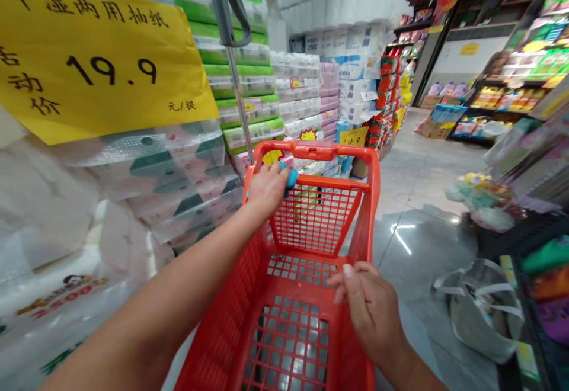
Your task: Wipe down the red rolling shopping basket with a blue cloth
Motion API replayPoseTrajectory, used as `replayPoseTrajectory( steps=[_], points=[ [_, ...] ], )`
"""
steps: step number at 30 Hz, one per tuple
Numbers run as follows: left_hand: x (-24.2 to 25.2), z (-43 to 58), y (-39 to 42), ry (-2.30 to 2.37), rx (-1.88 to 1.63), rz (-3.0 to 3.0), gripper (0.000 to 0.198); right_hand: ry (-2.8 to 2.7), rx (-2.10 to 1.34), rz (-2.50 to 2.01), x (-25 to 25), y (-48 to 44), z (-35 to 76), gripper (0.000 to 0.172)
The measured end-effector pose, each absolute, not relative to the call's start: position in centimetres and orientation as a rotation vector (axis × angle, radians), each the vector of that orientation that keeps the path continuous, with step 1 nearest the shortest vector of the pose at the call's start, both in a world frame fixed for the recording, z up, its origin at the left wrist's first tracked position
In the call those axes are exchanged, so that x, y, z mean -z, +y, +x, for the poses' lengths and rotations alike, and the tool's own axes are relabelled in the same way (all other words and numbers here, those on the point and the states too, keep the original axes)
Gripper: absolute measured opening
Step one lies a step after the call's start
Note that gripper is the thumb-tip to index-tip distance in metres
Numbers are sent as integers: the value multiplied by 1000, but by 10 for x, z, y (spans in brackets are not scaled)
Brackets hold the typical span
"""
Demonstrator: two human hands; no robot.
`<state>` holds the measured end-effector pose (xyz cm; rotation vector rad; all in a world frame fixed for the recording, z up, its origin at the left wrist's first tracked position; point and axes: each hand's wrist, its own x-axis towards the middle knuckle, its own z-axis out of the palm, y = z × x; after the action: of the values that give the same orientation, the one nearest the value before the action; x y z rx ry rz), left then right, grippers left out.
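Note:
A red plastic shopping cart [373,201] with grid-like walls and base fills the lower middle, and nothing lies in its basket. My left hand [268,188] is at the cart's far left corner, its fingers closed on a bright blue cloth [291,179] that shows past the fingertips beside the rim. Over the right side of the basket, my right hand [368,311] has its fingers curled and the thumb raised. Whether it holds anything small is hidden. A grey handle on a metal pole [240,89] stands just beyond the cart's left corner.
Stacked tissue packs [242,80] rise on the left, close to the cart, with a yellow price sign [106,59] in front. At the right, a pale bag [484,314] stands on the grey tiled floor [400,231] beside shelves. Red packs [387,98] are stacked farther ahead.

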<state>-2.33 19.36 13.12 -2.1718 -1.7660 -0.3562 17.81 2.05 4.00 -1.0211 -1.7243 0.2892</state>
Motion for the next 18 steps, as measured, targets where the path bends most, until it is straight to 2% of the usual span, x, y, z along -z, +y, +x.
replayPoseTrajectory(
  steps=[3, 6, 11, 18],
  points=[
    [-135, -45, 193, -1899, 316, -2005, 35, -1705, -306, -1016, -40, 21, 175, 43],
    [-124, -24, 190, -1870, 304, -2013, 38, -1691, -319, -1008, -40, 21, 174, 47],
    [-116, 2, 190, -1621, 262, -2232, 43, -1732, -308, -1017, -33, 20, 179, 36],
    [-157, -84, 202, -1725, 197, -2094, 27, -1729, -290, -1031, -26, 22, 182, 35]
  ],
)
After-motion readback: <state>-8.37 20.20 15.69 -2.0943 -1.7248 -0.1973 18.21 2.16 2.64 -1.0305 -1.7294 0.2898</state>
